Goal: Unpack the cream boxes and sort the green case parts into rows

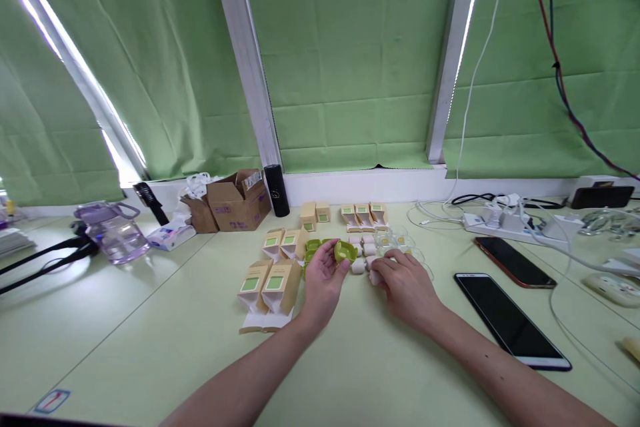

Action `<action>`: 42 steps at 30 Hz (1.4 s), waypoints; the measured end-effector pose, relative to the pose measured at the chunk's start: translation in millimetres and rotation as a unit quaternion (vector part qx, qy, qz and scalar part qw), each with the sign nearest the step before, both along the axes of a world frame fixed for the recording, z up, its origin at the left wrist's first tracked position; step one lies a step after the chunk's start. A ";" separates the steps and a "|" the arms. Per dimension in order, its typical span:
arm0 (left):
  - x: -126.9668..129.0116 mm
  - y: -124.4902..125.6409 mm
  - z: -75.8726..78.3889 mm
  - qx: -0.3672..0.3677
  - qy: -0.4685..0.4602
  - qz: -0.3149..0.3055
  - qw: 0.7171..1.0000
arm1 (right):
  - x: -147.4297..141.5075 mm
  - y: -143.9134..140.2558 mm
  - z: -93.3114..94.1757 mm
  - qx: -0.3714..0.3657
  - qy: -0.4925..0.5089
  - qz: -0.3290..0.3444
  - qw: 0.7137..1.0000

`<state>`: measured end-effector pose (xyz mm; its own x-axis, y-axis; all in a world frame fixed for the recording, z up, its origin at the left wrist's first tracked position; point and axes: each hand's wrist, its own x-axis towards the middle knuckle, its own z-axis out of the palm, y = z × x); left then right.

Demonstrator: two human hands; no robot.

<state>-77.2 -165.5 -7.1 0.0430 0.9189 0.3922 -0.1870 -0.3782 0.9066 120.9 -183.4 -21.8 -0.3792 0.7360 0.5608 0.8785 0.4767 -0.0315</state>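
My left hand grips a small green plastic cup between thumb and fingers, its hollow side up. Behind that hand, more green cups stand together, partly hidden. My right hand has its fingers closed on a small pale pinkish cylinder at the near end of a group. Several similar pale cylinders lie in rows between my hands. Just beyond my right hand are clear plastic domes with yellowish centres, partly covered by the fingers.
Kraft boxes with green labels stand open left of my hands; more small boxes sit farther back. A cardboard carton, black cylinder and purple bottle are at left. Two phones and a power strip lie at right.
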 end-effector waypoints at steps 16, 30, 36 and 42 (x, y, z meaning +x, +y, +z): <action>1.4 0.3 0.2 -0.012 -0.014 0.006 1.000 | -0.6 10.2 -10.2 -0.010 -0.064 -0.038 0.997; 0.2 0.6 -2.6 0.002 -0.022 -0.021 1.000 | 1.9 13.3 -12.9 0.017 -0.014 -0.014 1.000; -0.3 0.6 -3.2 0.003 -0.029 -0.025 0.999 | 2.5 12.0 -13.2 0.017 0.027 -0.005 0.999; 0.2 -1.3 -2.9 0.013 -0.027 -0.061 0.998 | 5.4 9.4 -6.6 0.105 0.104 0.048 0.988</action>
